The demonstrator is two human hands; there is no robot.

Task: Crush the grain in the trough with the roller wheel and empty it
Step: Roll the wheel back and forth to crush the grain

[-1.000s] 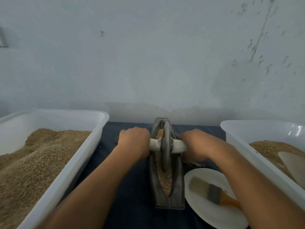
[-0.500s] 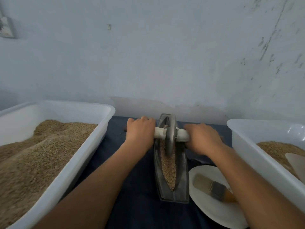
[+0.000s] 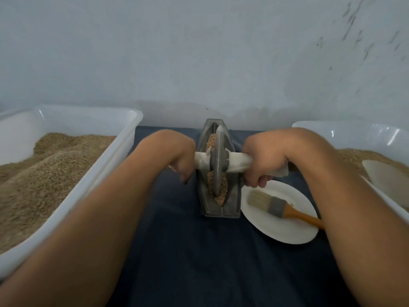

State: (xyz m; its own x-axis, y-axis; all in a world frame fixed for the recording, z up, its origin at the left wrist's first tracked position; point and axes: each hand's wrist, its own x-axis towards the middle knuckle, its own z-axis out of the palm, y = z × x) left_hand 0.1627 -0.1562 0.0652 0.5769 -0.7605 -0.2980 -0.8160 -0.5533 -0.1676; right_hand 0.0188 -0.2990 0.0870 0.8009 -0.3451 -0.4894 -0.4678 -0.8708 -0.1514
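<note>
Left hand (image 3: 177, 161) and right hand (image 3: 261, 165) clench wrapped axle (image 3: 238, 163); roller wheel (image 3: 218, 161) upright in trough (image 3: 232, 196), grain (image 3: 222, 191) beneath.

Grey metal trough (image 3: 230, 202), tan grain (image 3: 222, 192), white plate (image 3: 285, 229), orange-handled brush (image 3: 278, 206), dark blue cloth (image 3: 210, 262), white tubs.

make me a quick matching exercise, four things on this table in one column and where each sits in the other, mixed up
1. brush
2. roller wheel
3. scoop
4. paper plate

a. standing in the grain-filled trough
b. lying on the paper plate
c. in the right tub, on the grain
d. on the dark cloth, right of the trough

Pairs: 1-b, 2-a, 3-c, 4-d
</note>
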